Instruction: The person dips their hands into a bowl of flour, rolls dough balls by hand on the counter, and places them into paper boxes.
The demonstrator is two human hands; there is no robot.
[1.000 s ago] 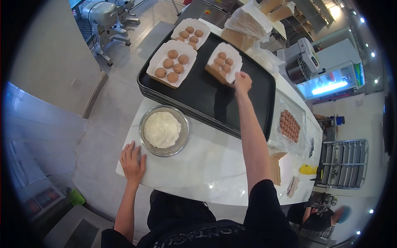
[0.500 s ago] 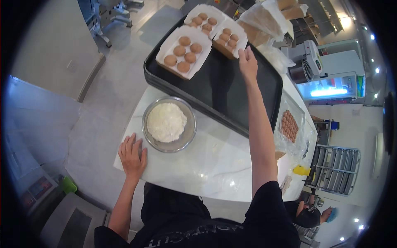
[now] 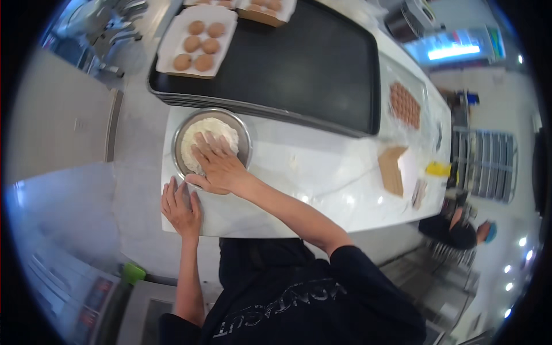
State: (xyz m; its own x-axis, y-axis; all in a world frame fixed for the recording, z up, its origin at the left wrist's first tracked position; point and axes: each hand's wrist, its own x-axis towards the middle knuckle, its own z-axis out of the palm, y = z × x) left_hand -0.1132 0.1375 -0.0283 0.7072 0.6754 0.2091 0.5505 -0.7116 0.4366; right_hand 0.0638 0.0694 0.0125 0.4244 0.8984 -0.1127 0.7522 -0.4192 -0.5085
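Observation:
A round metal bowl (image 3: 244, 133) of white flour stands at the near left of a white marble counter (image 3: 310, 172). My right hand (image 3: 217, 164) lies palm down over the bowl, fingers spread and dipping into the flour. My left hand (image 3: 180, 208) rests flat on the counter's near left corner, just below the bowl, holding nothing. Behind the bowl lies a large black baking tray (image 3: 310, 63). On its far left a white paper sheet (image 3: 172, 40) carries several round brown dough pieces.
A clear bag of small brown rounds (image 3: 404, 103) lies at the counter's right, with a brown cardboard piece (image 3: 393, 169) and a yellow object (image 3: 438, 168) nearer. More paper-lined boxes (image 3: 267, 8) sit at the tray's far edge. Another person (image 3: 460, 230) is at the lower right.
My right hand has come back from the far paper-lined box on the tray to the flour bowl. The view has swung closer over the counter. My left hand stays on the corner.

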